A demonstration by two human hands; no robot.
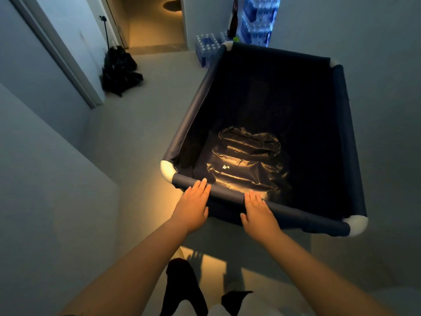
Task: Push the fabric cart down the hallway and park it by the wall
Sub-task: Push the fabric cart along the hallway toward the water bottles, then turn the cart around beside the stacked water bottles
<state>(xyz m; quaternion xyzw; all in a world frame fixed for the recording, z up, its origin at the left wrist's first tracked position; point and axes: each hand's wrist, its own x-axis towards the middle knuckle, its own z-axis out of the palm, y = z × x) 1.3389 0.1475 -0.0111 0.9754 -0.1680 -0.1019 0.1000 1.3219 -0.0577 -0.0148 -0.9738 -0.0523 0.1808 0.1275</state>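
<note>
at six o'clock, lowest in view, the person's dark trouser legs (pixel 182 290) stand on the pale floor (pixel 136 156), with both bare forearms reaching forward above them. the left hand (pixel 192 207) lies flat, palm down, on the near rail (pixel 230 194) of the fabric cart (pixel 268 106), its fingers (pixel 201 184) straight and together, draped over the rail rather than curled round it. just to its right, the right hand (pixel 258 210) rests the same way on the same rail, fingers (pixel 254 197) extended, thumb out to the side below the tube; neither hand has closed a grip. the cart fills the one-to-three o'clock area, a dark blue fabric bin with white corner joints (pixel 168 171), its far right side close against the right wall (pixel 376 42). its wrinkled liner (pixel 246 165) catches warm light. past its far corner at twelve o'clock stand stacked packs of bottled water (pixel 259 19). at ten o'clock a black bag (pixel 119 70) slumps beside a door frame (pixel 66 62), and a lit corridor (pixel 155 21) opens beyond.
</note>
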